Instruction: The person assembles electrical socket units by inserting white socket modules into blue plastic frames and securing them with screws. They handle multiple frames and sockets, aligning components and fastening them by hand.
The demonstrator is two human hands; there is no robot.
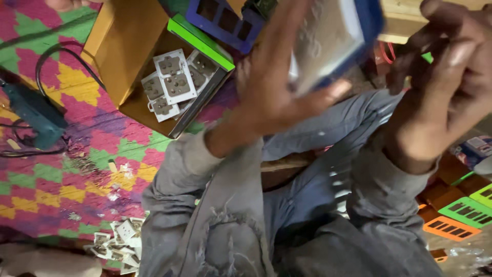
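Note:
My left hand [279,82] is raised close to the camera and grips a blue-framed rectangular panel [333,38] with a pale, shiny face; the thumb presses on its lower edge. My right hand [446,87] hovers just right of the panel, fingers curled, and it is blurred; I cannot tell whether it touches the panel. Both grey sleeves and my blue-jeaned legs fill the lower middle.
An open yellow box [123,46] at upper left holds several white socket plates [174,82]. A blue frame [225,20] and green plate [200,41] lean on it. A teal power tool [33,115] lies left on the patterned mat. Orange and green plates [458,218] lie at right, white parts [120,241] bottom left.

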